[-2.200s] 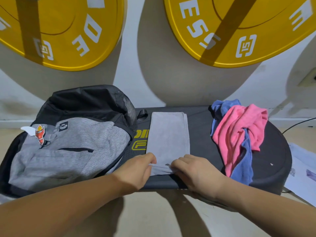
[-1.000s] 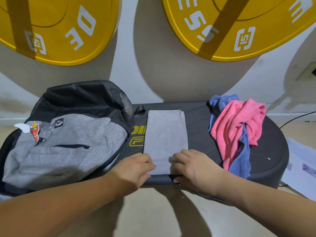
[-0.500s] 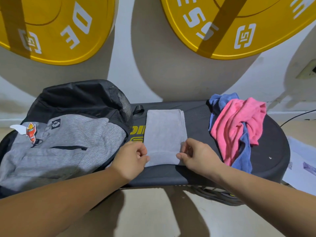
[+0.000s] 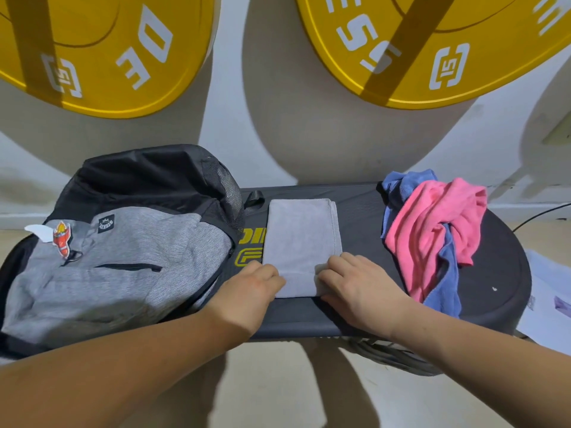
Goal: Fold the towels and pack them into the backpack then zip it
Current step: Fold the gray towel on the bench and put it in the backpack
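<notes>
while both hands sit at the near end of the grey towel (image 4: 304, 242), neither grip is clearly clamped – left hand (image 4: 253, 285) rests at the near-left corner with fingers curled against the edge, right hand (image 4: 355, 282) lies on the near-right corner, fingers (image 4: 327, 274) partly over the cloth. cannot tell whether either pinches the fabric or just presses it. towel lies as a long folded strip on the dark counter (image 4: 364, 217), running away from the person, just beside the backpack (image 4: 117, 257) on the left.

risks, as judgement: if the next fold lifts only one corner, the layers slide and the strip skews – the far-right edge already shows a layer peeking out. cloth is limp, so a loose pinch drops the under layer. left hand is close to the backpack side, may snag it. backpack looks shut from here, opening not visible, so packing needs a free hand first. pink towel (image 4: 432, 230) and blue towel (image 4: 445, 282) lie in a crumpled heap well right, draping toward the counter edge – could slip off if bumped.
</notes>
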Tool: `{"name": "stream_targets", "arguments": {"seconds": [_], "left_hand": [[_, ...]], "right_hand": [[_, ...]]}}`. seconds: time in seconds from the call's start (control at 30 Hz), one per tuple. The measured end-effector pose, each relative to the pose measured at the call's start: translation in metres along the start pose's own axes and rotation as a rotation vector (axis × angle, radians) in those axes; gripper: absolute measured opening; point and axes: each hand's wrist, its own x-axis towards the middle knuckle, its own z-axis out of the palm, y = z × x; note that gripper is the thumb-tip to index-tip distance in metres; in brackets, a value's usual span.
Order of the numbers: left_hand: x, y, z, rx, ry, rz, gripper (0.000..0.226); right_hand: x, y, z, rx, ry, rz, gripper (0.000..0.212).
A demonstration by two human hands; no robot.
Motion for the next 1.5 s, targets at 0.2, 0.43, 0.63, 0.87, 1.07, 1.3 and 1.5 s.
{"name": "stream_targets", "arguments": {"seconds": [0.2, 0.43, 0.63, 0.87, 1.07, 1.3, 1.5], "left_hand": [[0.002, 0.007, -0.011, -0.253, 0.020, -0.221, 0.034], [-0.006, 0.010, -0.024, -0.739, -0.092, -0.594, 0.015], [-0.006, 0.004, -0.027, -0.171, 0.060, -0.179, 0.020], [-0.014, 0.028, -0.020, 0.275, -0.024, 0.183, 0.024], [-0.012, 0.015, -0.014, 0.249, -0.006, 0.107, 0.037], [-0.015, 0.008, -0.029, -0.308, -0.065, -0.227, 0.030], [-0.010, 0.007, -0.030, -0.781, -0.129, -0.600, 0.013]], "right_hand": [[0.009, -0.002, -0.010, 0.170, -0.154, 0.203, 0.018], [0.017, -0.001, -0.031, 0.601, -0.491, 0.493, 0.024], [0.016, -0.004, -0.033, 0.373, -0.358, 0.548, 0.026], [0.010, -0.015, -0.026, -0.046, -0.079, -0.064, 0.020], [0.000, -0.008, -0.019, -0.124, -0.052, -0.114, 0.030], [0.005, -0.011, -0.026, 0.061, -0.188, 0.106, 0.026], [0.016, 0.002, -0.035, 0.608, -0.384, 0.508, 0.007]]}}
